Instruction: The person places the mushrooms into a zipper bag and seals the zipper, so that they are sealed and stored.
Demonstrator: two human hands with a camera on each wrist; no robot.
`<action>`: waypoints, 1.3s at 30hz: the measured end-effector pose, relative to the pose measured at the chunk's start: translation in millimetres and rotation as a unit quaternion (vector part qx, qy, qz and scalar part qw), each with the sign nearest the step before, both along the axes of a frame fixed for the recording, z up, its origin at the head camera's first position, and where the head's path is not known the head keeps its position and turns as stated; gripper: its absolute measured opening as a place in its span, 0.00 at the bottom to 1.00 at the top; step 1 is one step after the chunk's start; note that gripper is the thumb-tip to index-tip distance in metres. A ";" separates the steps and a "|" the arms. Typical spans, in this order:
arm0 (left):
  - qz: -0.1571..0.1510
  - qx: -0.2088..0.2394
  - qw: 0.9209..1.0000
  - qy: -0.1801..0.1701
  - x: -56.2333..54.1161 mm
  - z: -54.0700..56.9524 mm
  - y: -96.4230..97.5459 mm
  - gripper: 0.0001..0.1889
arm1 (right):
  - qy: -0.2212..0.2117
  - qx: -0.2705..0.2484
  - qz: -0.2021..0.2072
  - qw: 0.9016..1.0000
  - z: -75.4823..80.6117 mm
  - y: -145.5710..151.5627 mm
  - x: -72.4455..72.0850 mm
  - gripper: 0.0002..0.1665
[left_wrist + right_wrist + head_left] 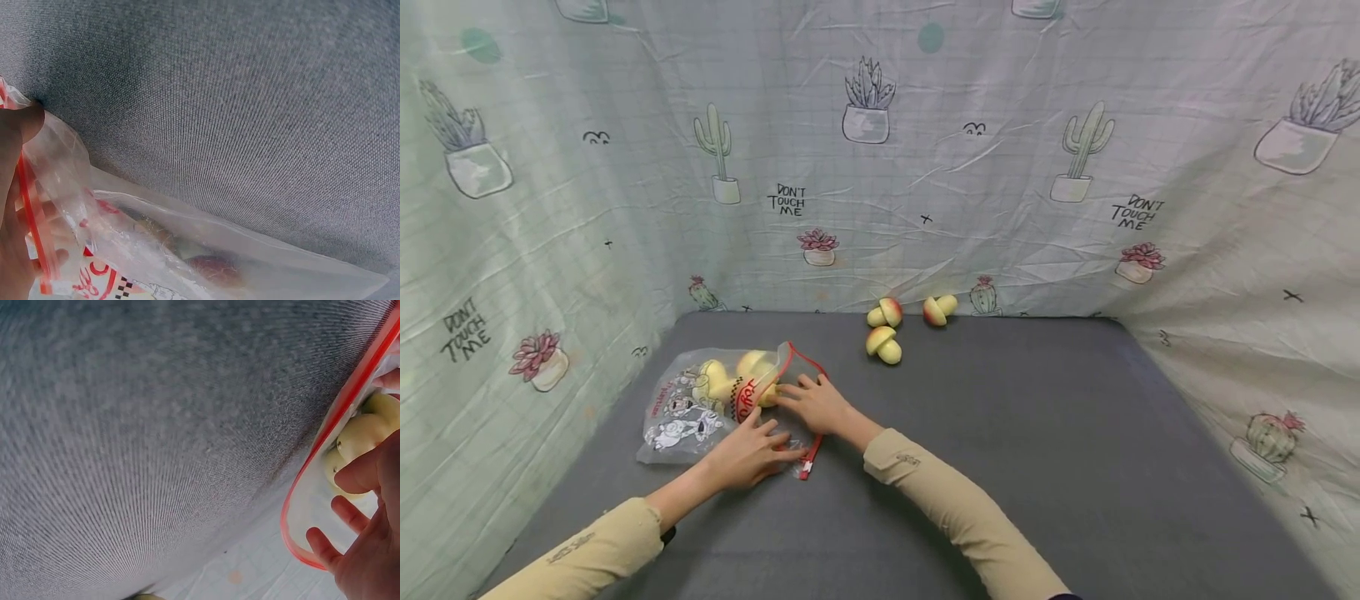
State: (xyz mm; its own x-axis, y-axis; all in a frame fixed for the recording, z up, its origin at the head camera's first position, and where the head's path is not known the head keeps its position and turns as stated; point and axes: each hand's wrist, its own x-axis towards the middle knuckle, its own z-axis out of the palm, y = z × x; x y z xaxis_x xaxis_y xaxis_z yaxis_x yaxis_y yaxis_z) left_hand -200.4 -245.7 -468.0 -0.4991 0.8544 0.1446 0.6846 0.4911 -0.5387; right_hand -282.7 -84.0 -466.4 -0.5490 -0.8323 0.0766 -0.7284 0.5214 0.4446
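A clear plastic zip bag (688,433) with a red zip edge and printed figures lies on the left side of the table, its mouth facing right. Inside are several yellow toy mushrooms (718,383). My left hand (747,454) holds the bag's near mouth edge, the thumb by the red zip and the fingers spread over the printed side. My right hand (820,407) reaches into the mouth with loosely extended fingers. In the right wrist view its fingertips are close to the pale mushrooms (362,436), with the red rim (312,456) around them.
Three toy mushrooms with red-yellow caps lie at the back of the table: one (884,312) and another (939,310) by the curtain, a third (884,344) just nearer. A printed curtain (925,167) bounds the dark grey table (1000,433) behind and at both sides.
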 end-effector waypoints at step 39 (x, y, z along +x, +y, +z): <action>0.009 0.009 1.000 -0.008 -0.5 0.6 -0.2 0.27 | -0.037 -0.154 0.061 0.985 0.9 96.1 0.3 0.30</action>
